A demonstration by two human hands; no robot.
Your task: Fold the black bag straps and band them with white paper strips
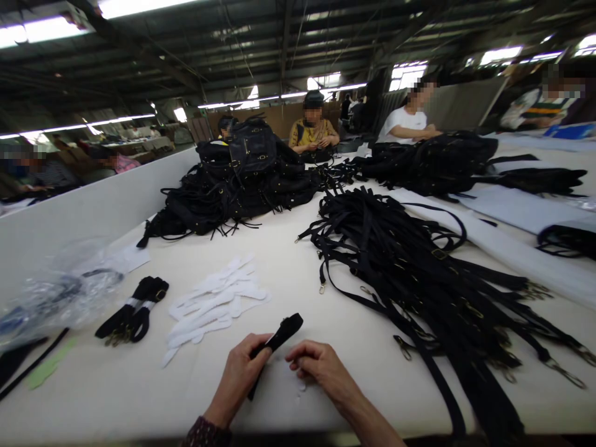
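My left hand (pixel 245 371) is closed around a folded black strap (pixel 285 332), with the thumb on top and the strap's looped end pointing up and right. Close to its right, my right hand (pixel 319 369) has loosely bent fingers, apart from the strap, and no held object shows. A small white scrap (pixel 302 385) lies just under those fingers. Left of my hands are several white paper strips (pixel 216 304) in a loose pile. Beyond them rests a bundle of folded black straps (pixel 135 310) with white bands around it and brass-coloured clips.
A big heap of black straps (pixel 386 261) with metal clips covers the right side. Black bags (pixel 251 161) are piled at the back, more bags (pixel 428 161) back right. Clear plastic (pixel 69 292) and a green scrap (pixel 49 366) lie left. Co-workers sit across the table.
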